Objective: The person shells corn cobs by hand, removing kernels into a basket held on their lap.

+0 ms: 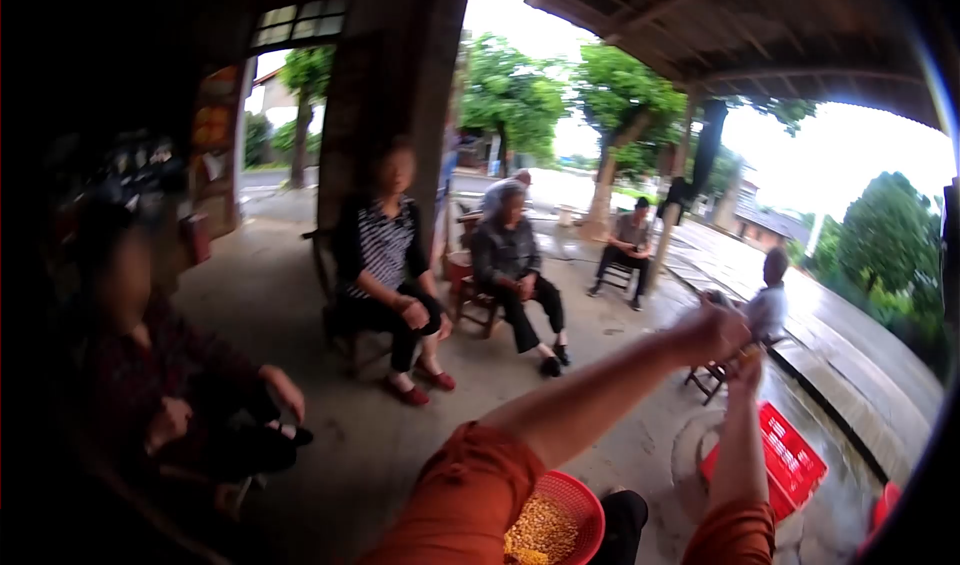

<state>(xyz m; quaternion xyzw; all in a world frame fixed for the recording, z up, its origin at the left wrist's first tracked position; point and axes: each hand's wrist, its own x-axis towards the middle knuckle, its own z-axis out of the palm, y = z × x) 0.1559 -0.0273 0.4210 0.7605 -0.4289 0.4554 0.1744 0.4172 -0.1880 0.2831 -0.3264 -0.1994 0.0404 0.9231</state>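
Both my arms, in rust-orange sleeves, stretch out to the right. My left hand is closed, its fingers curled; a small dark shape shows at its upper edge, and what it grips is hidden. Just below and touching or nearly touching it, my right hand is closed on a small yellow-orange piece, which looks like a corn cob, mostly covered by the fingers. Below my arms a red plastic basket holds loose yellow corn kernels. My left sleeve covers part of it.
A red crate stands on the floor beyond my right forearm. Several people sit around on low chairs, one person in a patterned top. A wooden post holds up the roof. A kerb and wet road lie to the right.
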